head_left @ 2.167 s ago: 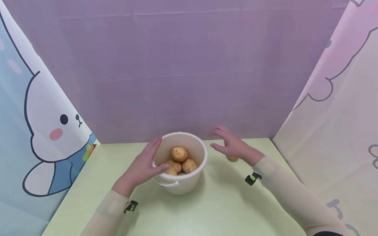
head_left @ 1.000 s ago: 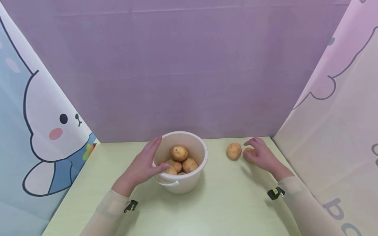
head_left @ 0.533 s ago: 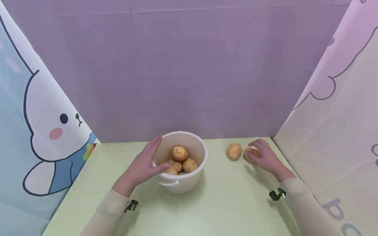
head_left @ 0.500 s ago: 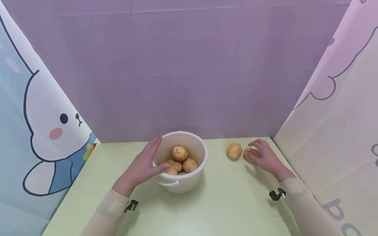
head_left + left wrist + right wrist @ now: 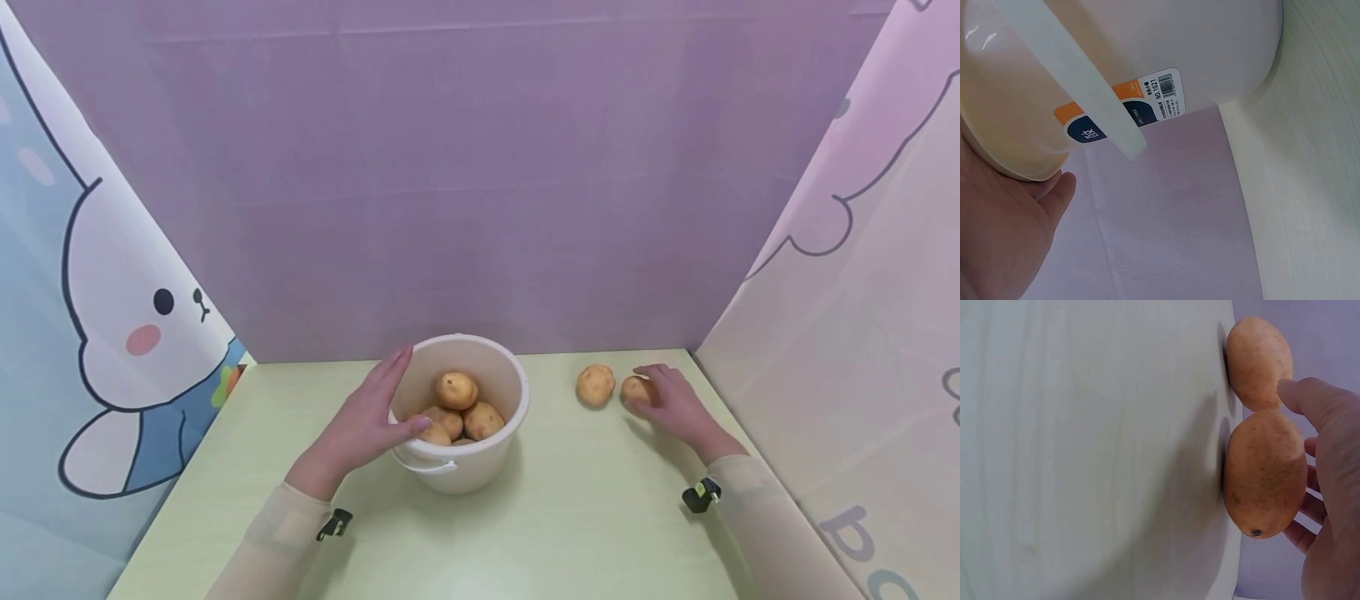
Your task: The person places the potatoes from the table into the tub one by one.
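Note:
My left hand rests on the left side of the rim of a white bucket, with its fingers straight and its thumb over the near rim. Several potatoes lie inside; how deep they go is hidden. At the right, my right hand holds a potato on the table, fingers behind it and thumb in front. Close on its left lies another potato. The right wrist view shows the held potato beside the hand's fingers, partly hidden behind it.
The pale green table reaches back to a purple backdrop. Printed cloths stand at the left and right. The bucket's white handle hangs down at its near side.
My right hand has moved from beside the bucket to the right-hand potato, and its fingers have lowered around it. Both loose potatoes are now in view. The left hand and bucket have stayed still.

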The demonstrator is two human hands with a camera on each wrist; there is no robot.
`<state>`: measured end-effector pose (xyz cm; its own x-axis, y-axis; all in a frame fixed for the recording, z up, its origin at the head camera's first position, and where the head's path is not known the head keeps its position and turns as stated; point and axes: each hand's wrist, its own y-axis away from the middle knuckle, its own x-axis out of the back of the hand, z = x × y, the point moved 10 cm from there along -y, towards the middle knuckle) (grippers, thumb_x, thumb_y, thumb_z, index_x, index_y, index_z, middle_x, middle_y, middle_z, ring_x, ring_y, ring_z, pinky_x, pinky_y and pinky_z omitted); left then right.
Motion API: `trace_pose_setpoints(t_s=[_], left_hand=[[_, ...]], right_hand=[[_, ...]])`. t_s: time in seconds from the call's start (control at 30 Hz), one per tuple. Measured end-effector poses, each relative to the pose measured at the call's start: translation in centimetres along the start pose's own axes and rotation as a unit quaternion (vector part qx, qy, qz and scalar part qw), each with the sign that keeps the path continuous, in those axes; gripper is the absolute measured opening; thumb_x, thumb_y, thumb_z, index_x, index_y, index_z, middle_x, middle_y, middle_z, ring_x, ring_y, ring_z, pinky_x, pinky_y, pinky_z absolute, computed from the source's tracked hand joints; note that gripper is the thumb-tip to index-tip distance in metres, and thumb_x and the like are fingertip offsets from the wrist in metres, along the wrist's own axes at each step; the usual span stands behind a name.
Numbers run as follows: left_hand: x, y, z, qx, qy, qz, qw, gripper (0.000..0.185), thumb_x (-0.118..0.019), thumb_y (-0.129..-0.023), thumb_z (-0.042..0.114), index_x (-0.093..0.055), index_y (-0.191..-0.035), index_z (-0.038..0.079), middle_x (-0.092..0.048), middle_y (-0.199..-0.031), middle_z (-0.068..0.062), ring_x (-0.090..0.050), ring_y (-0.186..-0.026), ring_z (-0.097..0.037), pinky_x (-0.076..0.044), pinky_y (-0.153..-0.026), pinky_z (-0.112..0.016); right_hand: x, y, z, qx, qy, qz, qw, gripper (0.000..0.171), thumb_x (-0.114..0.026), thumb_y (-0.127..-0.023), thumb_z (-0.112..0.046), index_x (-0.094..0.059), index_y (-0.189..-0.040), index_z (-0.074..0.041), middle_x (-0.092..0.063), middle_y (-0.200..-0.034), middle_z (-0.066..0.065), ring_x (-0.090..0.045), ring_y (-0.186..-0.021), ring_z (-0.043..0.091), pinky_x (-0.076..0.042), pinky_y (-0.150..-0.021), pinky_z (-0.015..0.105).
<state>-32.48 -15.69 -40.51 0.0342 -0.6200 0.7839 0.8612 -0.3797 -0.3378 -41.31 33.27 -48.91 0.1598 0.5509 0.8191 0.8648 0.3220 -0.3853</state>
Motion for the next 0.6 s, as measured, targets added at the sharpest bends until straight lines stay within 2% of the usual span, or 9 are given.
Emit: trace_pose_setpoints(t_s=[0.23, 0.4, 0.6], left_hand=[[0.0, 0.0, -0.1, -0.003, -0.002, 0.002, 1.0000, 0.112, -0.085, -0.096, 0.051, -0.020, -0.178, 0.008, -0.023, -0.182, -0.016, -0.026, -0.166, -0.042, -0.031, -0.128, -0.068], [0.0, 0.0, -0.1, -0.007, -0.003, 0.003, 1.0000, 0.114, -0.082, -0.096, 0.058, -0.020, -0.177, 0.008, -0.023, -0.182, -0.016, -0.027, -0.165, -0.041, -0.032, -0.128, -0.068], [0.1, 0.0, 0.0, -0.005, -0.005, 0.001, 1.0000, 0.114, -0.082, -0.096, 0.058, -0.020, -0.177, 0.008, -0.024, -0.182, -0.017, -0.027, -0.165, -0.042, -0.032, -0.128, -0.068]], right_hand=[[-0.7, 0.0, 0.9, -0.011, 0.017, -0.008, 1.000, 0.071, -0.094, -0.088, -0.024, -0.062, -0.146, 0.004, -0.065, -0.139, 0.026, -0.057, -0.121, 0.049, -0.046, -0.101, 0.069], [-1.0, -0.1, 1.0, -0.013, 0.017, -0.011, 1.000, 0.067, -0.095, -0.087, -0.019, -0.064, -0.141, 0.005, -0.067, -0.133, 0.027, -0.057, -0.119, 0.049, -0.046, -0.101, 0.066], [-1.8, -0.4, 1.8, -0.029, 0.009, -0.027, 0.999, 0.065, -0.094, -0.088, -0.016, -0.063, -0.140, 0.007, -0.065, -0.127, 0.029, -0.058, -0.117, 0.049, -0.048, -0.099, 0.065]])
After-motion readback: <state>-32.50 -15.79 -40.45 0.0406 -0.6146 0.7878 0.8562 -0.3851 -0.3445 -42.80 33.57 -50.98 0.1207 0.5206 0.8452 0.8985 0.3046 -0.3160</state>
